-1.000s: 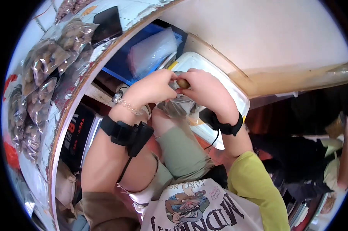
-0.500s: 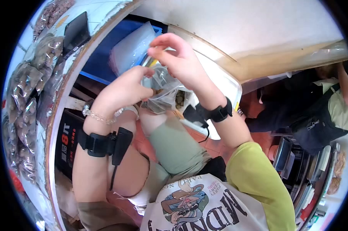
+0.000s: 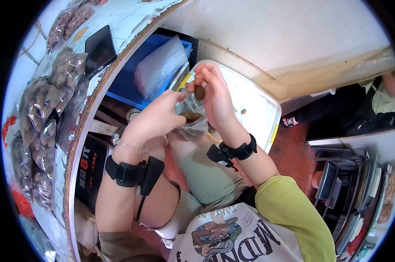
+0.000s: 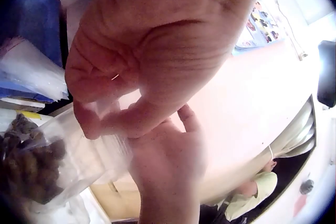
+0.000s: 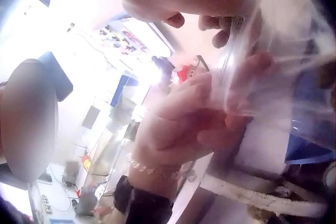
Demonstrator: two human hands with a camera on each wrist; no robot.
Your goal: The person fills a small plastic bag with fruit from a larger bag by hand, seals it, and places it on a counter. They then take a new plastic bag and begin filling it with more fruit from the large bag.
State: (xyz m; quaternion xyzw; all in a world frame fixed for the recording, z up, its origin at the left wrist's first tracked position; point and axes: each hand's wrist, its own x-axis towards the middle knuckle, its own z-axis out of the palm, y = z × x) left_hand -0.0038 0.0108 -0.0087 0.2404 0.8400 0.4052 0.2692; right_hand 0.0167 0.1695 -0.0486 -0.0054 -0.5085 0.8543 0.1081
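A clear plastic bag hangs open above the person's knee, with brown oval pieces inside. My left hand pinches the bag's rim between thumb and fingers, also visible in the left wrist view. Beside the bag's mouth my right hand is raised, holding a brown oval lump at its fingers. In the right wrist view the clear film overlaps the right hand's fingers.
Behind the bag stands a white tray with a small brown piece on it. A blue crate holds a stack of plastic bags. On the left counter are filled bags and a black phone. Another person stands at far right.
My right hand went from the bag's mouth up and away with fingers apart, then came back beside the mouth with a brown lump. The left hand stays on the rim.
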